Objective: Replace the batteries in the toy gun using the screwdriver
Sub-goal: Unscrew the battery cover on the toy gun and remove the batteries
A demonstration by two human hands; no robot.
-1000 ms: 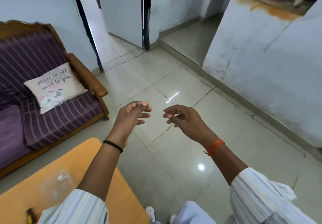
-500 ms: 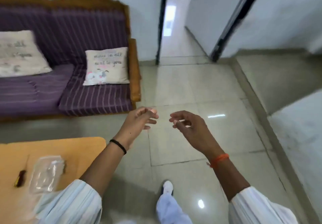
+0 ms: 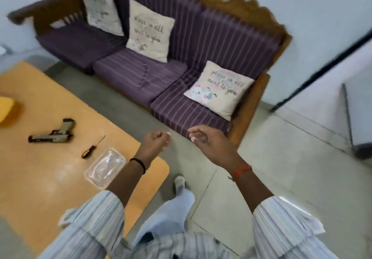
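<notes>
Both hands raised in mid-air, apart from each other, over the floor beyond the worktop corner. Left hand: fingers loosely curled, nothing held, black band on the wrist. Right hand: fingers relaxed and slightly bent, nothing held, orange thread on the wrist. Neither hand touches any object.

Orange worktop lies to the left of and below the hands. On it, well to the left of the left hand, the toy gun lies flat on its side. Screwdriver lies between the gun and the left forearm, black-and-yellow handle nearer the person, thin shaft pointing away. Clear plastic container sits just beside the left wrist, close to the screwdriver handle; contents too blurred to identify.

Purple striped sofa with three cushions stands beyond the hands.
</notes>
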